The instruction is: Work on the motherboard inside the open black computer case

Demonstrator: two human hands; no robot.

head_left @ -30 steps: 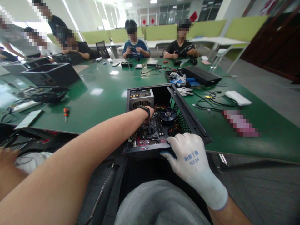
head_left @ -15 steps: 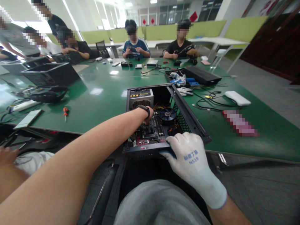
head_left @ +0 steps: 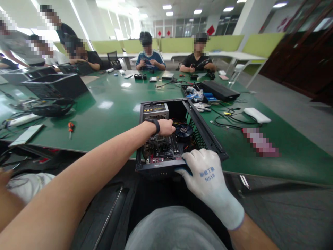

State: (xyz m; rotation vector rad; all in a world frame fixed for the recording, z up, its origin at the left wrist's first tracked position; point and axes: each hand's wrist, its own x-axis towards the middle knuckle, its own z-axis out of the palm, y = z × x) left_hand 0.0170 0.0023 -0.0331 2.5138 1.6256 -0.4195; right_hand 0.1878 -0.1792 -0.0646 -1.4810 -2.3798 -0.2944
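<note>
An open black computer case (head_left: 156, 166) lies at the table's front edge, its inside facing up. My right hand (head_left: 204, 170), in a white glove, grips the near rim, thumb outside and fingers over the top. My bare left hand (head_left: 166, 127), with a dark wristband, is inside the case's outline, just left of the round fan (head_left: 184, 131). Its fingers are curled closed; what they hold, if anything, is hidden. Below that hand shows the motherboard (head_left: 163, 147). A silver power supply (head_left: 156, 110) sits in the far left corner, partly behind my left hand and wrist.
An orange screwdriver (head_left: 70, 129) lies on the green table (head_left: 109, 125) at left. Beyond the case are loose white gloves (head_left: 201, 107), cables and a white box-like item (head_left: 257, 115). Other dark cases (head_left: 54, 85) stand at left. Several people sit or stand around the table.
My left hand has risen from over the motherboard and moved right towards the fan, its fingers now in sight. My right hand keeps its grip on the rim. The view has tilted slightly upward.
</note>
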